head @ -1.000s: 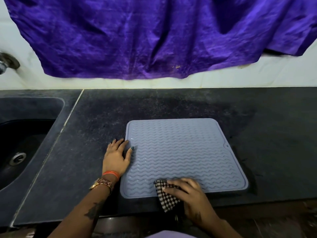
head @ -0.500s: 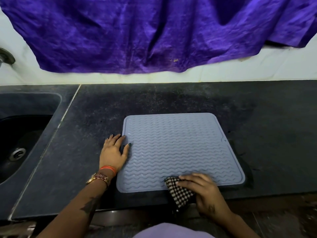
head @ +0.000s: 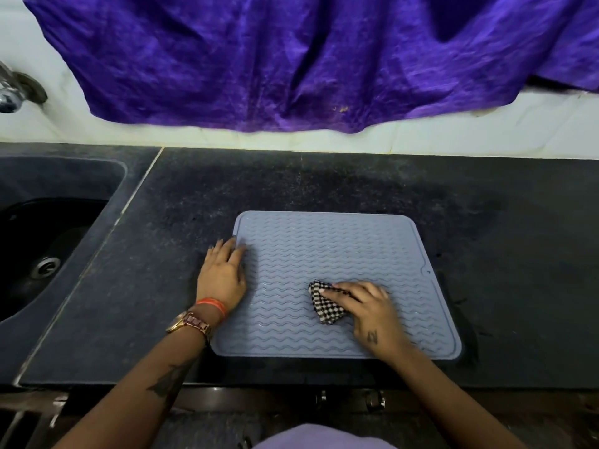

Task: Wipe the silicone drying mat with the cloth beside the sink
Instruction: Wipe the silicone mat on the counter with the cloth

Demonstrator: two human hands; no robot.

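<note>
Right hand (head: pixel 372 311) presses cloth (head: pixel 325 306) on mat (head: pixel 340 251)

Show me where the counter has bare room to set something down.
Bare counter lies right of the mat, behind it up to the wall, and between it and the sink. The mat is crowded: left hand, right hand, cloth.
</note>
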